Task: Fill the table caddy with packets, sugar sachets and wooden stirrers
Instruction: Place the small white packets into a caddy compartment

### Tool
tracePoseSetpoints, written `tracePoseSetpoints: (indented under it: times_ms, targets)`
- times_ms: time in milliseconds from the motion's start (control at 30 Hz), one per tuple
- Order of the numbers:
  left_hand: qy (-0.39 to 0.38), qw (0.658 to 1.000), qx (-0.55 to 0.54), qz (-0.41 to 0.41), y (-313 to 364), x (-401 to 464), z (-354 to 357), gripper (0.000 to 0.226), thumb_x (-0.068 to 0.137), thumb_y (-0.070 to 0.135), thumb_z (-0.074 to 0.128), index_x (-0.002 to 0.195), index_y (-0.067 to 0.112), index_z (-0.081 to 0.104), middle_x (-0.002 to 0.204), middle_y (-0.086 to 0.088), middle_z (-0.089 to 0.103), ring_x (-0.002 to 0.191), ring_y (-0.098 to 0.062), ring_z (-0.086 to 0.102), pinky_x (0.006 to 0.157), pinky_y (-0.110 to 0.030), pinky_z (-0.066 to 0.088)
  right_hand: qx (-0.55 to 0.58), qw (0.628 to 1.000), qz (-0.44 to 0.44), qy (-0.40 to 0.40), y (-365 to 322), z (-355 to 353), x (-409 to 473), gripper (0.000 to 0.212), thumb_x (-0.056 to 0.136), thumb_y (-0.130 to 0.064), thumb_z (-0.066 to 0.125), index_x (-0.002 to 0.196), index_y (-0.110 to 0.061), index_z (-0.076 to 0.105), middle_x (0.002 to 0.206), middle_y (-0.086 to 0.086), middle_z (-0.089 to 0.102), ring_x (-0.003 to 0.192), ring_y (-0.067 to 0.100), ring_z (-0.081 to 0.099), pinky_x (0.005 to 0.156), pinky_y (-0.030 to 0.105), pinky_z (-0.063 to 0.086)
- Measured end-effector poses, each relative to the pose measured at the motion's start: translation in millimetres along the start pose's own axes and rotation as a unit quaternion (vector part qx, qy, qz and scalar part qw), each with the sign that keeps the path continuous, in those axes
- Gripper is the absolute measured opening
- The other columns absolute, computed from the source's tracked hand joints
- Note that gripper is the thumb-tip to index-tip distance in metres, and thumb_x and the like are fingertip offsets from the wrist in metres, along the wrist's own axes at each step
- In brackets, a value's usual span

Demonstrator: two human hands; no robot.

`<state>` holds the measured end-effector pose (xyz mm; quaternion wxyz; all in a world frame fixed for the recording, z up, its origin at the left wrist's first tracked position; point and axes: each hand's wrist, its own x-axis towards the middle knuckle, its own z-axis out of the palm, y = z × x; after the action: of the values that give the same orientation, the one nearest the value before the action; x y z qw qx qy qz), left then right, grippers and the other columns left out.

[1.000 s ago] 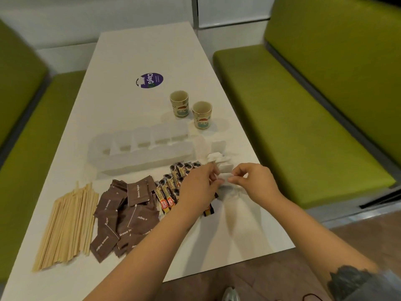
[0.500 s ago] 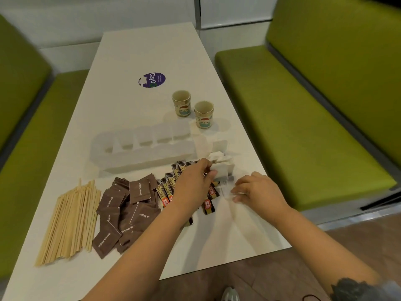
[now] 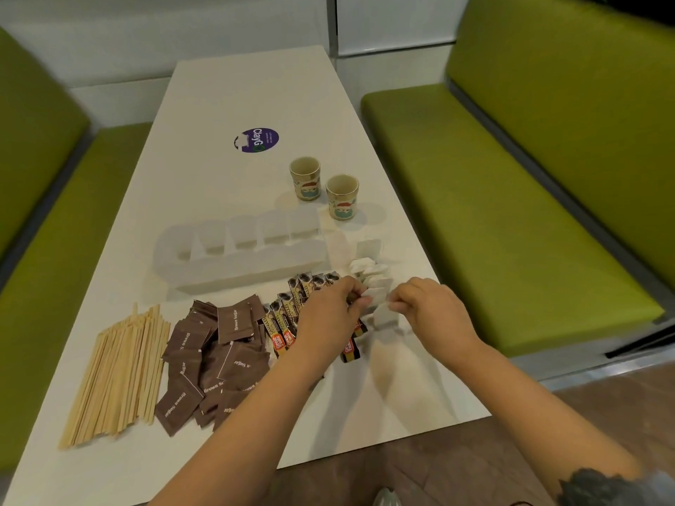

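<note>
Since 0.5 s ago the right hand (image 3: 433,315) has risen off the table (image 3: 233,85) and now pinches a white sachet (image 3: 383,315), while the left hand (image 3: 328,319) has drawn close to it, pinching another white sachet (image 3: 373,294). From the left lie the wooden stirrers (image 3: 117,374) in a loose bundle, then the heap of brown sugar sachets (image 3: 215,359), then the dark stick packets (image 3: 288,315), partly under the left hand. Beyond them the white table caddy (image 3: 237,257) stands, its compartments showing nothing inside. More white sachets (image 3: 365,268) sit just right of it. 2 small cups (image 3: 323,186) stand farther back, near a purple sticker (image 3: 256,139).
</note>
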<state>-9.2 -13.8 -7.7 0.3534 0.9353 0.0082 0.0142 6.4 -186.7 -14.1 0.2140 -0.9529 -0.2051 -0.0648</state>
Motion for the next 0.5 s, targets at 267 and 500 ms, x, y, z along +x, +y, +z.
tracePoseSetpoints:
  times_ms: [267,500]
  targets:
    - [-0.033,0.999,-0.018,0.015,-0.2,-3.2,5.9,0.013,0.096,0.029,0.049,0.100,0.021,0.057,0.073,0.004,0.060,0.068,-0.017,0.052,0.063,-0.031,0.040,0.081,0.991,0.102,-0.011,-7.8,1.9,7.3,0.009,0.089,-0.025,0.061,0.086,-0.017,0.063,0.083,-0.004,0.068,0.072,0.016,0.055,0.066,0.029,0.042]
    - [-0.059,0.998,0.013,0.031,-3.3,-4.7,9.5,0.018,0.099,0.028,0.043,0.105,0.017,0.055,0.073,0.005,0.054,0.068,-0.017,0.050,0.066,-0.034,0.041,0.133,0.980,0.143,-0.030,-7.8,6.8,5.7,0.019,0.090,-0.022,0.059,0.110,-0.024,0.060,0.086,-0.006,0.064,0.077,0.015,0.054,0.068,0.026,0.041]
